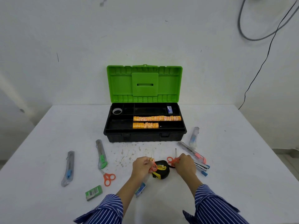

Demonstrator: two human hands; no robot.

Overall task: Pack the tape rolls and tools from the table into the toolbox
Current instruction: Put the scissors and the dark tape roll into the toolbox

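The toolbox (pixel 144 136) stood at the middle of the counter's (pixel 226 183) far edge, its green lid (pixel 144 83) raised upright. In the black tray, two rows of orange tape rolls (pixel 157 118) filled the right-hand compartments, the nearer row (pixel 145 125) shorter. A white tape roll (pixel 117 111) lay in the far left compartment, and a small white box (pixel 169 109) stood in the far right one.

Near the counter's front edge, the left hand (pixel 141 165) gripped a pair of orange scissors (pixel 152 164) by the handles, blades pointing toward the toolbox. The right hand (pixel 185 164) held another orange pair (pixel 173 160) the same way. Between the two hands a black and yellow tape measure (pixel 161 169) rested on the counter.

Toward the left edge lay a blue-slider utility knife (pixel 68 168) in clear wrap, and nearer the middle a green-slider knife (pixel 101 154), also wrapped. A third pair of orange scissors (pixel 108 177) lay just in front of it, and a green box (pixel 93 192) closer to the front edge. A small blue-and-white packet (pixel 140 189) showed beside the left forearm.

Toward the right edge, a wrapped item (pixel 194 137) lay just beside the toolbox's right front corner. A pink-slider knife (pixel 191 151) lay in front of that, and some blue-capped pens (pixel 202 168) sat next to the right hand.
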